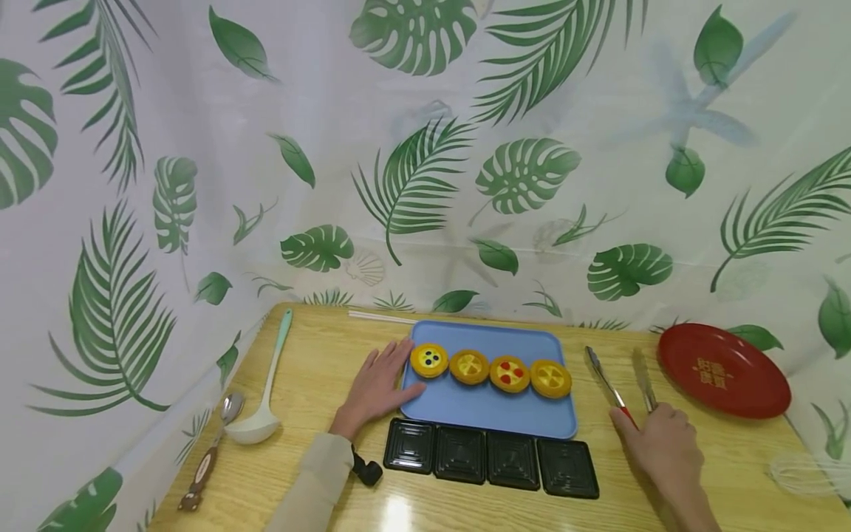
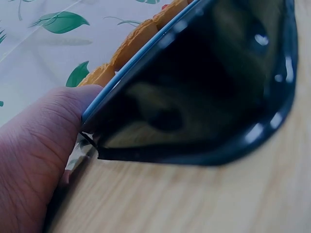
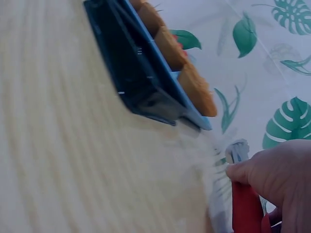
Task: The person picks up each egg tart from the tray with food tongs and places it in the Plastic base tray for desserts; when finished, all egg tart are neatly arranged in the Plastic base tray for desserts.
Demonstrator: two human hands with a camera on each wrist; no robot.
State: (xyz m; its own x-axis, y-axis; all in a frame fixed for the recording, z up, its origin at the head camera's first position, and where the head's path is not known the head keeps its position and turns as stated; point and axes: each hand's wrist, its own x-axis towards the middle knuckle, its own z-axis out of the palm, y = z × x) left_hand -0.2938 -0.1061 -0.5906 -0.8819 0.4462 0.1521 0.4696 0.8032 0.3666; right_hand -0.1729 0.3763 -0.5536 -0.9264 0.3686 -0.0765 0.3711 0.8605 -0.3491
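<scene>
My left hand [image 1: 377,384] rests at the left edge of a light blue tray [image 1: 459,415], its fingers straight and its thumb spread over the near left part. Four round toy tarts stand in a row on the tray: a tart with dark dots [image 1: 428,360], a plain tart [image 1: 469,367], a tart with red pieces [image 1: 510,374] and another plain tart [image 1: 550,379]. To the right of the tray my right hand [image 1: 667,445] grips metal tongs [image 1: 608,384] with red handles, whose arms are spread apart. Their tips point toward the back wall.
Several black square molds [image 1: 460,453] line the tray's near side. On the left lie a pale ladle [image 1: 255,426] and a spoon [image 1: 207,462] with a brown handle. A red plate [image 1: 725,369] and a whisk [image 1: 807,474] are at right; chopsticks [image 1: 380,316] lie behind.
</scene>
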